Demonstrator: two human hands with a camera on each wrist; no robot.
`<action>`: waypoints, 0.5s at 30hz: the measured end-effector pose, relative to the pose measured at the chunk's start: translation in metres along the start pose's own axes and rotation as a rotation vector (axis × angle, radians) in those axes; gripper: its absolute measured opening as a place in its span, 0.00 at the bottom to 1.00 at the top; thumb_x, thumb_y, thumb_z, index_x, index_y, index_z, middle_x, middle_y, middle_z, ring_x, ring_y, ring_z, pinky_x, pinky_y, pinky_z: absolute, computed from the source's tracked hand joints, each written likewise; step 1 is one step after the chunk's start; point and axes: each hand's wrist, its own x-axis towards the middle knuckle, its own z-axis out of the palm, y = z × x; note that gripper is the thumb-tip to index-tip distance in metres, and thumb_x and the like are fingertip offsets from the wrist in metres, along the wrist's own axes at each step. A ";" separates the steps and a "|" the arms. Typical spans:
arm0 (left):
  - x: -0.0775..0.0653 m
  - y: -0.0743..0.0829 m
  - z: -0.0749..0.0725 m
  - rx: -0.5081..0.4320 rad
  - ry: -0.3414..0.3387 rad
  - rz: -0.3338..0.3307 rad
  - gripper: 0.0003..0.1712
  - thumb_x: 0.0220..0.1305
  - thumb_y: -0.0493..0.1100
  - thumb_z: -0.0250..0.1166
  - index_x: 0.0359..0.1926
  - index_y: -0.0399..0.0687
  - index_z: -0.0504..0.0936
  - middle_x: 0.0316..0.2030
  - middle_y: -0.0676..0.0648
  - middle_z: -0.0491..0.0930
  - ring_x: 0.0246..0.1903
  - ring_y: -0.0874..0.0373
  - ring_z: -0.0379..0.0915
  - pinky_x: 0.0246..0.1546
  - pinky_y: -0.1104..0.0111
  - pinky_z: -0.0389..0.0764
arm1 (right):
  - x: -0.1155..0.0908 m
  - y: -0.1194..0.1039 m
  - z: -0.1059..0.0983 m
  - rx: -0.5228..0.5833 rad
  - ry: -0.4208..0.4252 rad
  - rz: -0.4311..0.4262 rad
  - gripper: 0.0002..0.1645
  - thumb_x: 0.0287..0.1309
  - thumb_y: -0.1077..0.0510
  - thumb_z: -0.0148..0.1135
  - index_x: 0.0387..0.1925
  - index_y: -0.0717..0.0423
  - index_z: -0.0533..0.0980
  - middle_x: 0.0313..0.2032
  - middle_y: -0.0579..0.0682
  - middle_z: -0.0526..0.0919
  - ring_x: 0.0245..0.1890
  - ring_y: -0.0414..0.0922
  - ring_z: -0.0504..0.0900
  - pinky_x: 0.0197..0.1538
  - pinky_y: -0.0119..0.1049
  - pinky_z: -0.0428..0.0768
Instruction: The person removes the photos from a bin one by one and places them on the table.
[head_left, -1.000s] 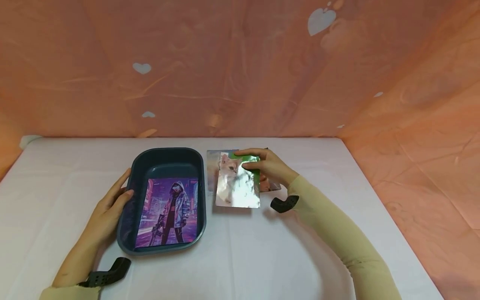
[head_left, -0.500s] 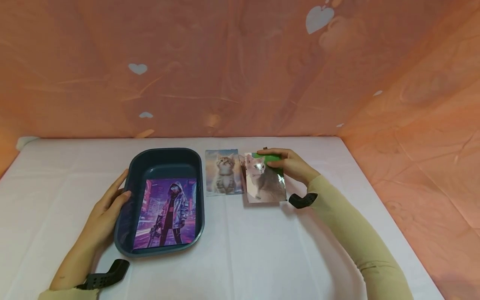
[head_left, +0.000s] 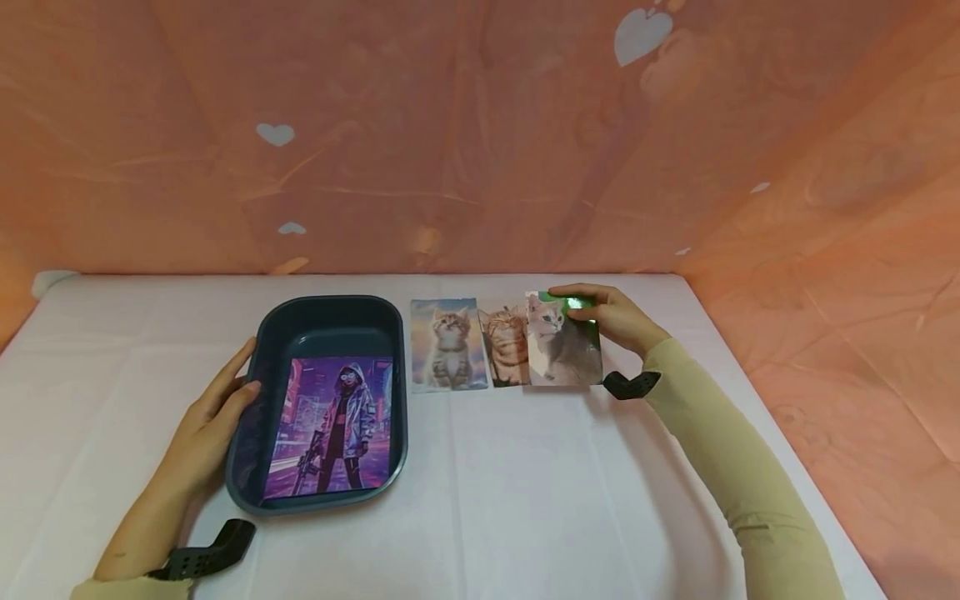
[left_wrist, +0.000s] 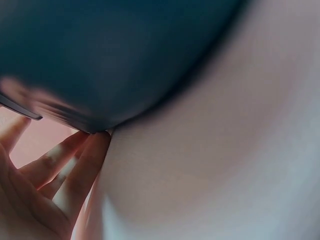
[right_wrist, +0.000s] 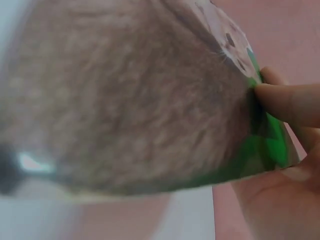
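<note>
Grey cat picture [head_left: 566, 350]: has moved to the right over the last second, off the spot where it hid most of the kitten picture [head_left: 450, 346]; from the head view it now covers the right part of the brown cat picture [head_left: 504, 354], and its lower edge casts a shadow.
Right hand [head_left: 617, 318]: pinches the grey cat picture at its upper right, over the green area, one digit on the front and another behind.
Left hand [head_left: 206, 429]: grips the left side of the tray [head_left: 330, 327], thumb at the rim, other fingers against the outside.
Tray: dark blue, holding a purple picture [head_left: 330, 429] of a hooded figure with a gun.
Kitten picture: lies on the white cloth [head_left: 510, 500], just right of the tray, beside the brown cat picture.
Wrists: black bands [head_left: 213, 552] below pale yellow-green sleeves [head_left: 742, 483].
Backdrop [head_left: 420, 167]: orange, with white hearts.
</note>
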 end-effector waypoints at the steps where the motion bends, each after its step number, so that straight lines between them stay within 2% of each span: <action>1: 0.000 0.000 0.000 0.008 0.001 0.000 0.33 0.75 0.52 0.45 0.74 0.75 0.43 0.67 0.31 0.59 0.47 0.79 0.57 0.45 0.65 0.67 | 0.000 0.001 -0.003 -0.003 0.008 0.007 0.25 0.65 0.66 0.55 0.63 0.52 0.72 0.60 0.42 0.71 0.46 0.39 0.70 0.44 0.31 0.72; 5: 0.001 0.000 0.000 0.012 0.003 0.006 0.32 0.75 0.52 0.44 0.74 0.75 0.43 0.67 0.31 0.59 0.47 0.79 0.56 0.45 0.62 0.67 | -0.001 0.005 -0.014 -0.038 0.045 0.038 0.24 0.65 0.64 0.56 0.62 0.50 0.73 0.60 0.41 0.71 0.49 0.39 0.70 0.48 0.30 0.71; 7: 0.001 -0.001 0.001 0.016 0.006 0.015 0.33 0.75 0.52 0.45 0.74 0.75 0.43 0.66 0.31 0.60 0.47 0.79 0.57 0.44 0.66 0.68 | -0.002 0.007 -0.020 -0.053 0.061 0.045 0.24 0.65 0.63 0.57 0.61 0.50 0.74 0.58 0.40 0.73 0.51 0.38 0.71 0.50 0.30 0.71; 8: 0.001 -0.001 0.001 0.014 0.008 0.019 0.33 0.75 0.51 0.45 0.74 0.74 0.43 0.66 0.31 0.60 0.46 0.79 0.57 0.46 0.63 0.69 | -0.002 0.008 -0.022 -0.058 0.067 0.042 0.24 0.64 0.63 0.57 0.61 0.50 0.74 0.57 0.40 0.74 0.50 0.37 0.72 0.50 0.30 0.71; 9: 0.001 -0.001 0.001 0.014 0.009 0.023 0.33 0.75 0.51 0.45 0.74 0.74 0.44 0.66 0.31 0.60 0.46 0.80 0.58 0.45 0.66 0.70 | -0.002 0.009 -0.025 -0.060 0.073 0.038 0.23 0.64 0.63 0.57 0.61 0.51 0.74 0.55 0.39 0.75 0.50 0.37 0.72 0.50 0.29 0.71; 12: 0.001 -0.001 0.001 0.012 0.010 0.023 0.33 0.75 0.51 0.45 0.74 0.74 0.44 0.66 0.30 0.60 0.46 0.79 0.58 0.47 0.61 0.71 | -0.002 0.012 -0.031 -0.049 0.085 0.028 0.23 0.64 0.63 0.58 0.61 0.53 0.74 0.51 0.38 0.77 0.47 0.35 0.73 0.48 0.28 0.72; 13: 0.000 -0.001 0.001 0.006 0.009 0.021 0.32 0.75 0.51 0.45 0.74 0.74 0.44 0.66 0.30 0.60 0.46 0.78 0.58 0.49 0.56 0.71 | -0.002 0.012 -0.033 -0.047 0.091 0.028 0.23 0.64 0.63 0.58 0.61 0.53 0.74 0.50 0.37 0.77 0.47 0.35 0.73 0.48 0.28 0.72; 15: 0.000 -0.001 0.001 0.009 0.006 0.013 0.32 0.75 0.52 0.45 0.74 0.75 0.44 0.66 0.30 0.60 0.47 0.77 0.59 0.48 0.56 0.72 | -0.002 0.014 -0.037 -0.034 0.109 0.035 0.23 0.64 0.64 0.58 0.60 0.53 0.75 0.48 0.37 0.78 0.45 0.34 0.74 0.46 0.28 0.72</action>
